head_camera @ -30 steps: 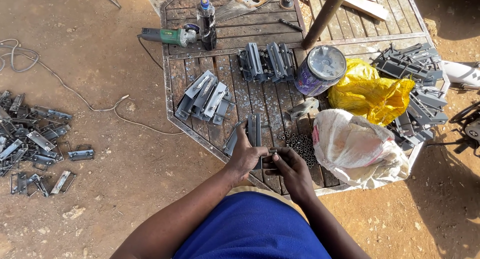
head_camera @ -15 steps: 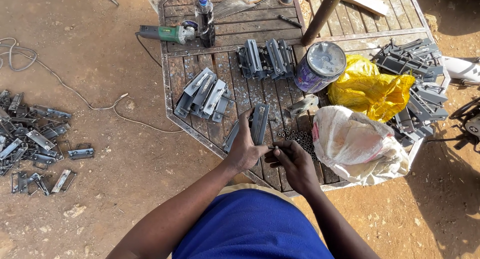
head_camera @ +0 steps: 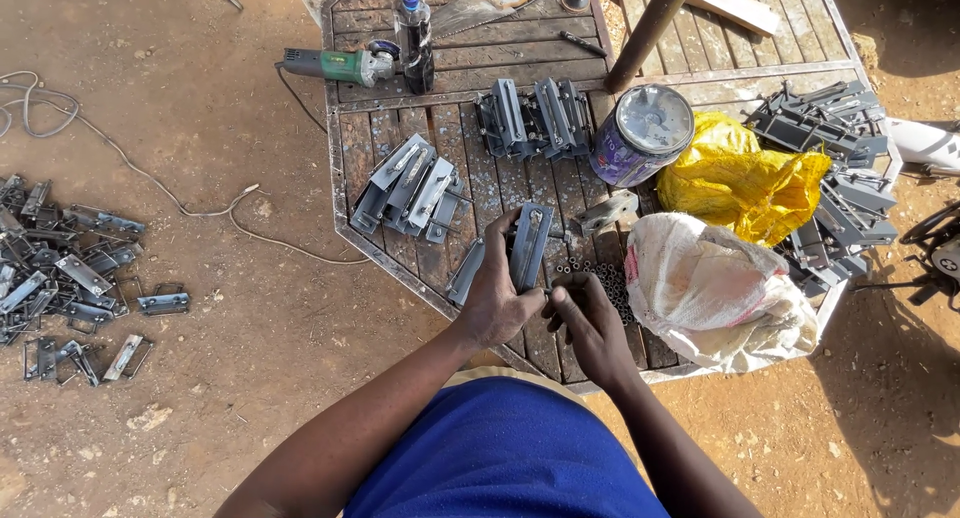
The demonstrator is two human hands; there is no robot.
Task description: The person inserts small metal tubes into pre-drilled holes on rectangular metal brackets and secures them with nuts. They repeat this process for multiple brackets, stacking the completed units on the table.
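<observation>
Hands close over worktop: left hand gripping upright grey metal bracket steady, right hand pinching at its lower end (small tubes within reach).

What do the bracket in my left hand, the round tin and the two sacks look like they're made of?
Bracket: grey bare steel, likely, dull sheen. Tin: metal, shiny lid. White sack: probably woven plastic. Yellow sack: thin crinkled plastic.

light: harsh sun | shadows: hard, right | focus: sharp
</observation>
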